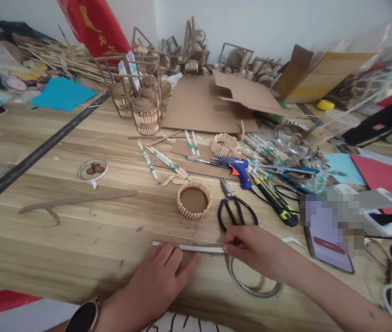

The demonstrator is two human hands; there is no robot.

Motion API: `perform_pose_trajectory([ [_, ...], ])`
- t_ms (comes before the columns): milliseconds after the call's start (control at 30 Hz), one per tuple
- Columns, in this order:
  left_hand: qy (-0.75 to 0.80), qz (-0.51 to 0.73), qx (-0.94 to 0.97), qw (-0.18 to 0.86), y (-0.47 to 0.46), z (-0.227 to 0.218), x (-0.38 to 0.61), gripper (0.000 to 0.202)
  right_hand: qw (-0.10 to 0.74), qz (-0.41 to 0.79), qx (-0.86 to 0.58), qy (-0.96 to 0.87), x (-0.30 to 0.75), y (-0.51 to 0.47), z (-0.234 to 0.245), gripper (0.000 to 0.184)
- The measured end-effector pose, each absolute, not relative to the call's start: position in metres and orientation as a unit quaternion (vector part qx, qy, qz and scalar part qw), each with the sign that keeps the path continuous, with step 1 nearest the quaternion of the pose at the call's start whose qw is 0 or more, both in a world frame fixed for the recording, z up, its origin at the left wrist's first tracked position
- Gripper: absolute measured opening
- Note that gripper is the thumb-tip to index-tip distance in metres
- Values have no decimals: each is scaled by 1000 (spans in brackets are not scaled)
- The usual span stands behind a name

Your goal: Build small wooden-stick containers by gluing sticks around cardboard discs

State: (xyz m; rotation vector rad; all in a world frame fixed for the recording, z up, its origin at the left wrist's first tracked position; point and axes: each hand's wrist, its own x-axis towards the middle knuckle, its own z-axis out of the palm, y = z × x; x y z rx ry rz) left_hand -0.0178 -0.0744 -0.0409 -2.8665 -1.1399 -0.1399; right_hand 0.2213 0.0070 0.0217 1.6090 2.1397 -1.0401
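Observation:
A narrow white strip of tape (196, 248) lies along a thin cardboard strip on the table in front of me. My left hand (168, 272) presses on it, fingers apart, the index finger stretched along the strip. At the right end, my right hand (247, 249) pinches the tape between thumb and fingers. Below that hand rests a tape roll (268, 293), partly hidden by it. Just beyond the strip sits a round cardboard base ringed with short wooden sticks (194, 216). Black-handled scissors (229, 198) lie beyond my right hand.
A blue glue gun (239, 170), a yellow-black utility knife (278, 205) and a phone (330, 249) lie to the right. Wooden stick pieces (166, 160) and cardboard sheets (196, 103) are farther back, near small stick-covered baskets (145, 115). Another tape ring (82, 171) is left.

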Motion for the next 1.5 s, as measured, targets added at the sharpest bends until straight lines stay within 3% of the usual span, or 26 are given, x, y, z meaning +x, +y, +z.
perform_pose_trajectory([
  [333, -376, 9, -927, -6, -70, -33, -8, 41, 139, -379, 543, 736, 218, 11, 29, 16],
  [733, -414, 12, -908, -54, -72, -33, -6, 29, 105, -588, 519, 612, 212, 1, 41, 17],
  [1167, -385, 66, -918, -63, -72, -32, -14, 49, 157, -373, 548, 733, 219, 6, 24, 20],
  [1300, -383, 47, -922, -28, -75, -35, -17, 48, 169, -343, 545, 746, 218, 5, 26, 21],
  [1500, -408, 56, -911, -13, -76, -39, -15, 62, 190, -301, 553, 754, 215, 2, 27, 19],
])
